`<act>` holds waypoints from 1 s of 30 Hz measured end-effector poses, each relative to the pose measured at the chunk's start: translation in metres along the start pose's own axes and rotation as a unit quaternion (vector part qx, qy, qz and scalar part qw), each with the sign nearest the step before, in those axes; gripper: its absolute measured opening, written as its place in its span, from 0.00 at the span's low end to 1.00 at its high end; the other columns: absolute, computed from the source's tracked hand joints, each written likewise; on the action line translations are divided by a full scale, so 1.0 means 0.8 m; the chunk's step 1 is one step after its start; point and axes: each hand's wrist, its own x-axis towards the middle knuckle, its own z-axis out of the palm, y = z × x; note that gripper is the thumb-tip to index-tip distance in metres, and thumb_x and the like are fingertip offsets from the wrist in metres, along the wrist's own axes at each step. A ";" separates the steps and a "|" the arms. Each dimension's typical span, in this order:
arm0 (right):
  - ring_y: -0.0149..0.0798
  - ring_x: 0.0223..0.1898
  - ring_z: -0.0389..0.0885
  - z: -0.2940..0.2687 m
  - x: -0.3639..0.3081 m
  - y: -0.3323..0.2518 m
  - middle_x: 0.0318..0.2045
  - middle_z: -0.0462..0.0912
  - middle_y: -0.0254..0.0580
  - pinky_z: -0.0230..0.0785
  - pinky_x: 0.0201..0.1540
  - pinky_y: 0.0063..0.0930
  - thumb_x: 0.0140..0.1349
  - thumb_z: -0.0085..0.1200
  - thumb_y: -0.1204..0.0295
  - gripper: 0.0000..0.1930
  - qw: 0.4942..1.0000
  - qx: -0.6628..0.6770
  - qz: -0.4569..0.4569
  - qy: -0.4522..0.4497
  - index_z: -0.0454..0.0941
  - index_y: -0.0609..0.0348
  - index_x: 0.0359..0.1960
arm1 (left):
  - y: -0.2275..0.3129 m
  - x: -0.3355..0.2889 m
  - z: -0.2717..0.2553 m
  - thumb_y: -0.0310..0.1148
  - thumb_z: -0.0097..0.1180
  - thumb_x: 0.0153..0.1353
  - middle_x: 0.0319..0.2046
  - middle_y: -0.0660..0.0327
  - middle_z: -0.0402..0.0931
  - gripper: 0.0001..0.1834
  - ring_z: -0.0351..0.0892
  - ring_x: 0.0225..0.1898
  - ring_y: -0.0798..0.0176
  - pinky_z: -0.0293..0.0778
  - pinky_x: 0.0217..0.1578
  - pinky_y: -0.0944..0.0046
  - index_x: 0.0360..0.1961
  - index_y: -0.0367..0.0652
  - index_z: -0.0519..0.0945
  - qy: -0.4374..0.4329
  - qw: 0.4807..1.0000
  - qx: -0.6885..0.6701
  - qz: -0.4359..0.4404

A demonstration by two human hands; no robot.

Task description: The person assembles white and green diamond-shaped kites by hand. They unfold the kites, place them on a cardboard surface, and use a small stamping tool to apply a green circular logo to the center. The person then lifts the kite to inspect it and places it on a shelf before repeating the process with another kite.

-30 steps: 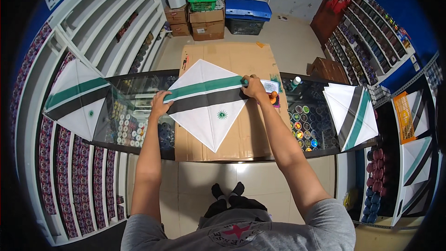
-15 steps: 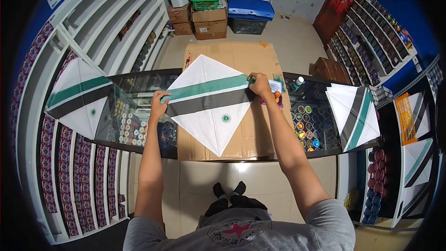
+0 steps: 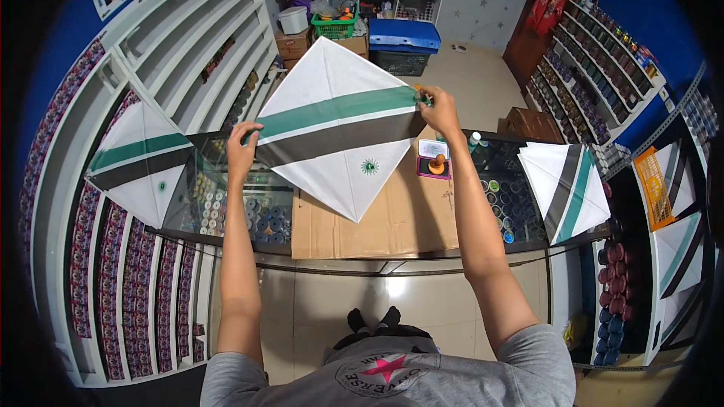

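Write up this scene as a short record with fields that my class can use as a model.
Left hand: at the diamond kite's left corner
Right hand: gripping its right corner
Kite pattern: white, with green and dark grey bands
Kite position: apparently raised above the cardboard sheet
Near right forearm: stamp with orange knob, on open ink pad
Counter's right end: stacked similar kites

Grey short-sleeved T-shirt (image 3: 471, 383); pinkish-red star (image 3: 384, 368) inside a dark round outline; black trousers (image 3: 388, 334); dark socks (image 3: 389, 317)
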 end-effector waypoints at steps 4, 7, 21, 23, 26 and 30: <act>0.55 0.37 0.78 -0.027 0.007 -0.019 0.31 0.79 0.53 0.70 0.43 0.41 0.47 0.57 0.78 0.09 1.000 0.004 -0.014 0.024 0.78 0.61 0.33 | 0.022 0.018 -0.011 0.20 0.54 0.57 0.42 0.58 0.76 0.08 0.75 0.47 0.61 0.66 0.50 0.66 0.37 0.37 0.81 0.018 0.999 -0.021 0.017; 0.55 0.36 0.77 -0.041 0.009 -0.023 0.29 0.77 0.53 0.69 0.41 0.42 0.47 0.57 0.79 0.08 0.999 -0.001 -0.024 0.037 0.77 0.62 0.31 | 0.033 0.022 -0.012 0.20 0.54 0.57 0.41 0.59 0.76 0.07 0.75 0.45 0.62 0.66 0.48 0.68 0.37 0.37 0.81 0.025 0.999 -0.033 0.013; 0.54 0.34 0.76 -0.067 -0.007 -0.027 0.29 0.76 0.51 0.68 0.39 0.41 0.47 0.57 0.79 0.08 0.998 -0.015 -0.044 0.046 0.75 0.63 0.31 | 0.054 0.013 -0.006 0.19 0.55 0.57 0.39 0.61 0.75 0.06 0.75 0.43 0.67 0.68 0.43 0.70 0.34 0.36 0.82 0.048 0.998 -0.045 0.023; 0.54 0.36 0.76 -0.073 -0.009 -0.034 0.31 0.77 0.51 0.69 0.40 0.41 0.47 0.58 0.78 0.10 0.996 -0.020 -0.075 0.045 0.75 0.62 0.33 | 0.056 0.013 -0.008 0.19 0.55 0.57 0.39 0.61 0.76 0.06 0.75 0.43 0.65 0.69 0.43 0.69 0.34 0.37 0.82 0.047 0.997 -0.061 0.020; 0.54 0.38 0.77 -0.080 -0.007 -0.059 0.34 0.78 0.50 0.69 0.43 0.40 0.47 0.58 0.78 0.13 0.996 -0.010 -0.092 0.013 0.75 0.62 0.37 | 0.057 0.010 -0.007 0.19 0.56 0.55 0.38 0.60 0.77 0.06 0.77 0.43 0.62 0.69 0.42 0.67 0.33 0.38 0.82 0.050 0.995 -0.087 0.015; 0.53 0.40 0.77 -0.086 0.012 -0.097 0.36 0.79 0.49 0.69 0.45 0.38 0.48 0.59 0.76 0.14 0.994 0.022 -0.109 -0.019 0.75 0.62 0.39 | 0.076 0.014 0.000 0.18 0.56 0.55 0.36 0.62 0.77 0.06 0.75 0.38 0.67 0.68 0.37 0.70 0.33 0.38 0.82 0.048 0.994 -0.080 0.062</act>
